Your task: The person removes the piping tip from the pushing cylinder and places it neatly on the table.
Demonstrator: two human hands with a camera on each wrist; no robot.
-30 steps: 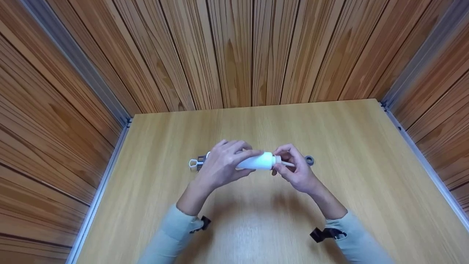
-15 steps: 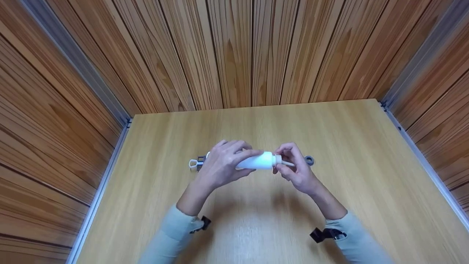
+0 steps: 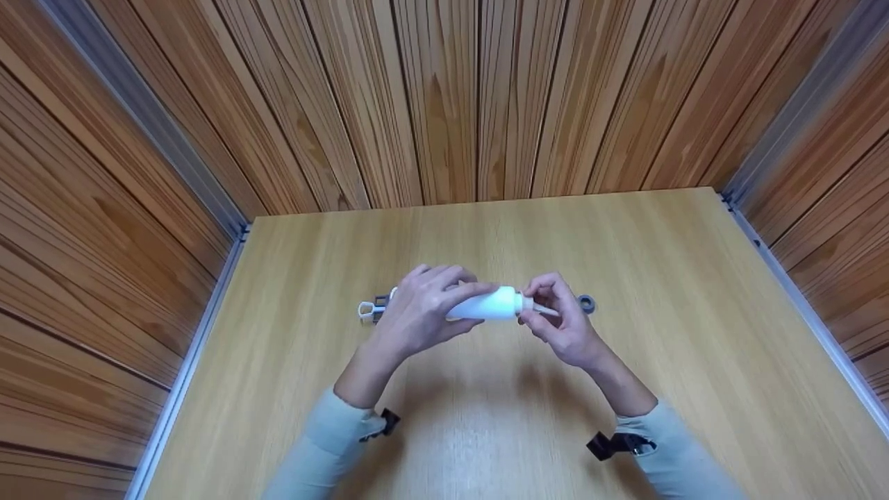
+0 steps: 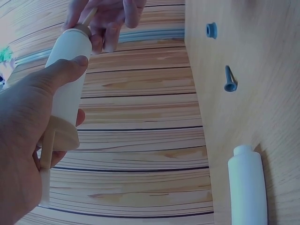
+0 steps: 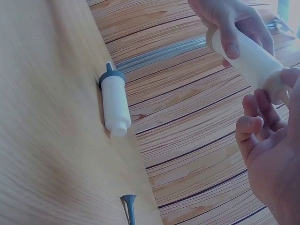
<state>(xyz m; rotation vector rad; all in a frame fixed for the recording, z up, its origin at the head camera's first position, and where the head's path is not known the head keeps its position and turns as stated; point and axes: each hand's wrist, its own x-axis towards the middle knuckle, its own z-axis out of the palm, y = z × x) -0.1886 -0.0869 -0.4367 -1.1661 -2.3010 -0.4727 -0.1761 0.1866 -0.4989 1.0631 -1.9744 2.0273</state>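
Observation:
My left hand grips a white squeeze bottle from above, holding it lengthwise over the table. Its mouth end points right. A pale fitting with a loop sits on the bottle's base end, partly behind the left fingers. With thumb and fingers, my right hand pinches the collar of a pale pointed nozzle at the bottle's mouth. The nozzle's tip sticks out between the right thumb and fingers. How tightly the collar sits on the mouth cannot be seen.
Below the hands, a second white bottle with a dark grey looped base cap lies on the wooden table. A dark grey nozzle and a dark grey ring are also there. Wood-panelled walls surround the table.
The right thumb and fingers shift slightly about the nozzle collar, moving a little away and back. The left hand and the bottle barely move.

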